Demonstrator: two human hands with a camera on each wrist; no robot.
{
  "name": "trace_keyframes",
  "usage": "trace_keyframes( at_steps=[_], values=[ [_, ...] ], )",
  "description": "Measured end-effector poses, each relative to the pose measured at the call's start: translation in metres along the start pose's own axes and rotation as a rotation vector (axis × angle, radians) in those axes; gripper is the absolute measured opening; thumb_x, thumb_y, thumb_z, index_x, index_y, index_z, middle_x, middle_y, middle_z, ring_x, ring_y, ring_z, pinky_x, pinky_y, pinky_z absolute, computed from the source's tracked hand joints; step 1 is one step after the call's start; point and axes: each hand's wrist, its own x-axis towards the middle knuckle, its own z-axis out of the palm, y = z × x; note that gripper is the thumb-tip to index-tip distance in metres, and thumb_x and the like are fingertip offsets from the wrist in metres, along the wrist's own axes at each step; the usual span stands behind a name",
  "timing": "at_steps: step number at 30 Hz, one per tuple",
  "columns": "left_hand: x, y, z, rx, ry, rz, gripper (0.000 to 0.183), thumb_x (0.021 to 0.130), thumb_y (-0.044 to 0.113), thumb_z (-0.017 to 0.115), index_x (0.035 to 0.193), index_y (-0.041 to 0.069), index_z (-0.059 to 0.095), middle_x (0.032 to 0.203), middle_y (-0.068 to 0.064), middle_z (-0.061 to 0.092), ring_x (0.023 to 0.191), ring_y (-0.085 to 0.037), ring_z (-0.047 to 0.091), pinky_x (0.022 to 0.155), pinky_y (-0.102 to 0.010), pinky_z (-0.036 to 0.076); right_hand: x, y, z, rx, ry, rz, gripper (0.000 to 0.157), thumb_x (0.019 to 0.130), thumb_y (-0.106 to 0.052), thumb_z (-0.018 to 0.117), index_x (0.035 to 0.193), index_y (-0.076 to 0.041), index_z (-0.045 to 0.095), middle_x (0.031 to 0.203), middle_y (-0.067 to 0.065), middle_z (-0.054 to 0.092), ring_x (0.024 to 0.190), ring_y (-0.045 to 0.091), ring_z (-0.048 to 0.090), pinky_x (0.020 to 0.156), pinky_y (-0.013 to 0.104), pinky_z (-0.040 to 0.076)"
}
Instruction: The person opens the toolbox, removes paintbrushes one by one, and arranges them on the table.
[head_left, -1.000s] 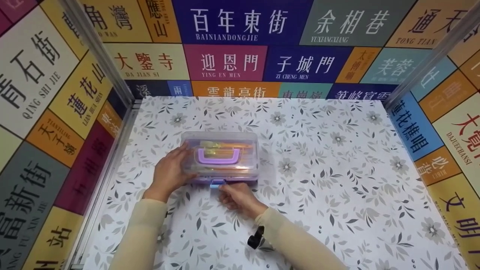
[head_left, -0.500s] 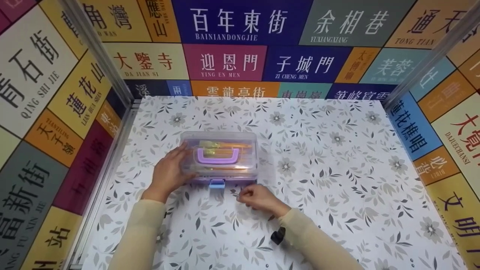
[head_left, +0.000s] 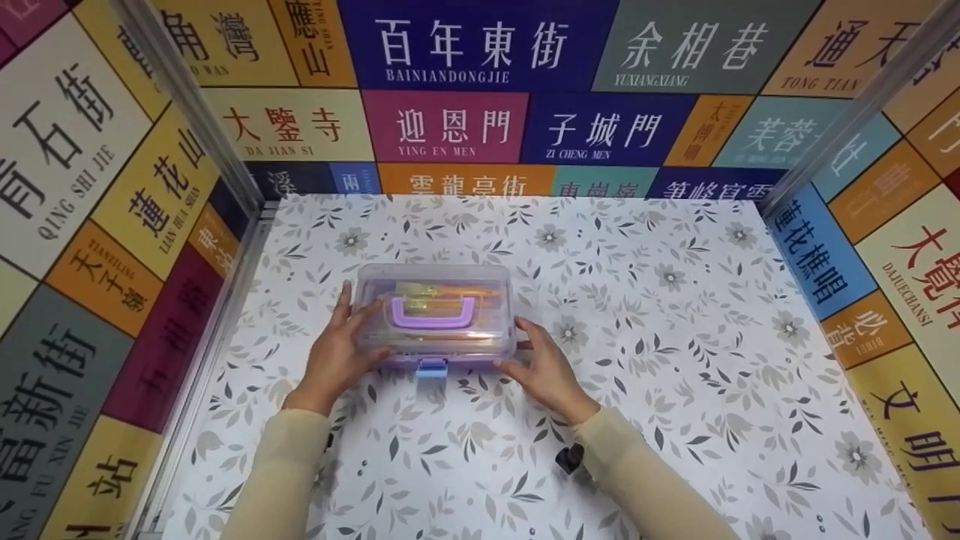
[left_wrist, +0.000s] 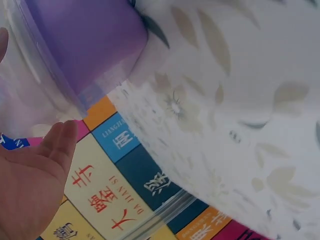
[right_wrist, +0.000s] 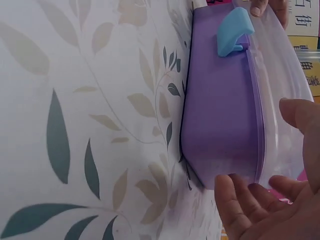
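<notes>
A plastic case (head_left: 472, 364) with a purple base and clear lid lies on the table, its lid down. On its lid is a purple handle (head_left: 433, 322), and orange brushes (head_left: 457, 291) show through. The light blue latch (right_wrist: 235, 31) at the front sticks outward from the base. My left hand (head_left: 337, 349) is at the case's left end, thumb near the front corner and fingers extended. At the right end is my right hand (head_left: 551, 367), fingers loosely spread around the corner. In the right wrist view its fingertips are close to the base; contact is unclear.
The table (head_left: 675, 360) wears a white cover with grey leaves and flowers. Colourful sign-patterned panels (head_left: 480, 124) stand at the back and both sides, with metal posts at the corners. A black device (head_left: 570, 459) sits at the right wrist.
My right hand has left the latch, moved right and then up to the case's right end. The latch came into view. My left hand stays at the left end, its fingers now spread wider.
</notes>
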Motion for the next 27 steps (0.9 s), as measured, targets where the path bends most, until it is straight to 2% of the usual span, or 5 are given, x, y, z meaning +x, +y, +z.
trace_keyframes(
  at_steps=[4,10,18,21,27],
  values=[
    [-0.005,-0.004,0.007,-0.06,-0.019,-0.028,0.088,0.08,0.032,0.085,0.155,0.031,0.039,0.164,-0.017,0.014,0.141,-0.047,0.029,0.108,-0.061,0.032,0.002,0.002,0.005,-0.014,0.047,-0.056,0.076,0.088,-0.032,0.078,0.148,-0.005,0.042,0.144,0.014,0.047,0.109,0.029,0.063,0.083,0.039,0.057],
    [-0.007,-0.009,0.012,-0.139,0.008,-0.096,0.105,0.079,0.032,0.085,0.161,0.03,0.02,0.162,-0.012,0.025,0.141,-0.041,0.032,0.113,-0.057,0.028,0.004,0.002,0.008,0.008,0.082,-0.089,0.07,0.089,-0.027,0.078,0.146,-0.002,0.045,0.14,0.013,0.05,0.105,0.029,0.064,0.079,0.033,0.058],
    [-0.01,-0.006,0.009,-0.127,-0.023,-0.124,0.104,0.083,0.033,0.082,0.161,0.033,0.012,0.159,-0.018,0.03,0.139,-0.042,0.035,0.112,-0.056,0.029,0.005,0.002,0.008,-0.014,0.082,-0.089,0.07,0.089,-0.027,0.077,0.145,-0.002,0.046,0.14,0.012,0.05,0.105,0.028,0.064,0.08,0.03,0.057],
    [-0.008,-0.005,0.007,-0.111,-0.031,-0.133,0.104,0.084,0.033,0.081,0.161,0.034,0.011,0.158,-0.017,0.032,0.138,-0.042,0.036,0.112,-0.056,0.029,0.005,0.002,0.007,-0.019,0.08,-0.087,0.07,0.089,-0.028,0.077,0.145,-0.002,0.046,0.141,0.011,0.05,0.105,0.027,0.064,0.08,0.03,0.057],
    [-0.003,-0.001,0.0,-0.089,-0.017,-0.157,0.102,0.084,0.041,0.079,0.161,0.037,0.012,0.153,-0.02,0.04,0.13,-0.043,0.045,0.106,-0.057,0.037,0.008,0.003,0.002,0.018,0.053,-0.128,0.072,0.089,-0.029,0.077,0.147,-0.001,0.044,0.144,0.013,0.048,0.107,0.031,0.063,0.083,0.043,0.057]
  ],
)
